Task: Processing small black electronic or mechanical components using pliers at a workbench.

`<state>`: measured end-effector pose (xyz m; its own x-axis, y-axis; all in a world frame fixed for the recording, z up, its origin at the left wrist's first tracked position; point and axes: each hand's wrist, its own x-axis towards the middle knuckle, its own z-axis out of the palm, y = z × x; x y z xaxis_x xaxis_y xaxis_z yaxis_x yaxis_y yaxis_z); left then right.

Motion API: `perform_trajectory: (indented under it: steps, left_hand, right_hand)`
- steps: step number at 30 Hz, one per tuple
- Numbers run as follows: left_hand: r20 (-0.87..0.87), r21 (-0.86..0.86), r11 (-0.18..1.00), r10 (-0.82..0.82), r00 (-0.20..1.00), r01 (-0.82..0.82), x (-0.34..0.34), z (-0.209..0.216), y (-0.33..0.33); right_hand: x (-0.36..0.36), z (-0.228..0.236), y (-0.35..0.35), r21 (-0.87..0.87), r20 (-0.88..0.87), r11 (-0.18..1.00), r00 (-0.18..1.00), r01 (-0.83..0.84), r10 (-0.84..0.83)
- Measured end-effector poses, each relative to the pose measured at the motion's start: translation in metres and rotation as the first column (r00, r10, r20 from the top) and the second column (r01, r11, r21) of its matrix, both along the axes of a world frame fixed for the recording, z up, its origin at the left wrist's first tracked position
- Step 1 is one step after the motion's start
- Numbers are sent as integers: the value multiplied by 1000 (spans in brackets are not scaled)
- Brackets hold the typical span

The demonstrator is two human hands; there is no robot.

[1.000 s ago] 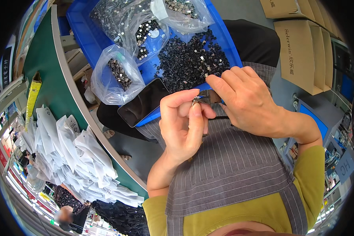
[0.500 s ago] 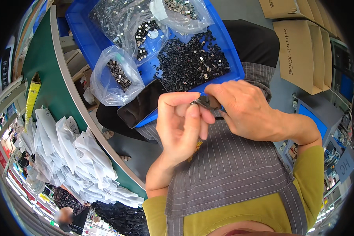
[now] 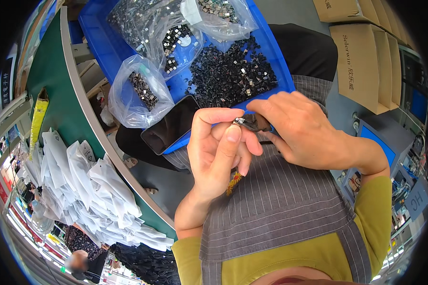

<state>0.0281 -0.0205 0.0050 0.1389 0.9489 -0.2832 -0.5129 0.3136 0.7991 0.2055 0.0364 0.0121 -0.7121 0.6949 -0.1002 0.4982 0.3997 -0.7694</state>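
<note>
In front of my apron, my left hand (image 3: 215, 149) is closed in a pinch, thumb and forefinger around a tiny shiny part (image 3: 235, 122) mostly covered by the fingertips. My right hand (image 3: 305, 130) wraps around dark hand pliers (image 3: 250, 125), whose jaws meet the part at the left fingertips. Just beyond both hands, a blue plastic bin (image 3: 284, 64) rests over my lap. Loose small black pieces (image 3: 218, 80) are heaped in it, with metal-ended bits among them. A dark-screened phone (image 3: 171, 125) lies on the bin's near left corner.
Clear plastic bags (image 3: 128, 107) of small metal connectors sit in and over the bin. At left, a green table (image 3: 64, 99) holds a pile of white pouches (image 3: 95, 190) and a yellow strip (image 3: 39, 116). Brown cartons (image 3: 361, 66) stand at right; another person (image 3: 83, 244) appears lower left.
The pliers' jaws have shifted slightly at the left fingertips. My left hand's lower fingers have loosened and moved a little; my right hand has risen slightly.
</note>
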Motion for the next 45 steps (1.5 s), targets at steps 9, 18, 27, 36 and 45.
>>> perform_trajectory:
  steps: [9, 18, 27, 36, 45]
  left_hand:
    - [-233, 60, 997, 69, 970, -57, 9, 0, -3]
    - [-490, 167, 985, 43, 871, 45, 10, -4, -4]
    - [-539, 194, 980, 66, 840, 48, 10, -6, -5]
    - [-110, 96, 995, -6, 994, 17, -1, -5, -3]
    - [-18, 68, 997, -31, 999, 32, -4, -7, -2]
  right_hand:
    - [-4, -8, -2, 350, 114, 936, 989, 48, -93]
    - [-5, -8, -2, 403, 141, 914, 983, 52, -118]
    - [-5, -11, -4, 429, 146, 902, 983, 43, -116]
    - [0, 4, 0, -208, -39, 978, 999, -18, 10]
    - [-2, 19, 18, -718, -64, 691, 996, -84, 56]
